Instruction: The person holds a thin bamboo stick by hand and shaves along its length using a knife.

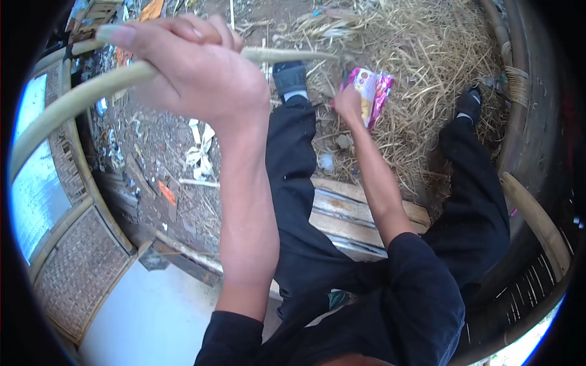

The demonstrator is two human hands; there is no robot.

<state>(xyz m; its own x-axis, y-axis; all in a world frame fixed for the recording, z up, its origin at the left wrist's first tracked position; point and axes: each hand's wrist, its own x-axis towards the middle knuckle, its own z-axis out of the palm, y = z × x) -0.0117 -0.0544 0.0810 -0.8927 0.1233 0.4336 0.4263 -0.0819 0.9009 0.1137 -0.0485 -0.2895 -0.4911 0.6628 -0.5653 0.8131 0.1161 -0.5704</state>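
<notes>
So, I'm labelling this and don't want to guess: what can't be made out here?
- Head view: the pole's left end, cut off by the dark lens border.
- Head view: the pole's middle, hidden by the left hand.
- Head view: whether the right hand grips the packet; its fingers are too small.
- Head view: the packet's lettering, too small and blurred.

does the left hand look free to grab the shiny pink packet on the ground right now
Probably not: the left hand is raised and closed around the pale stick, so it would likely have to let go first. The right hand also overlaps one edge of the pink packet in this view.
</notes>
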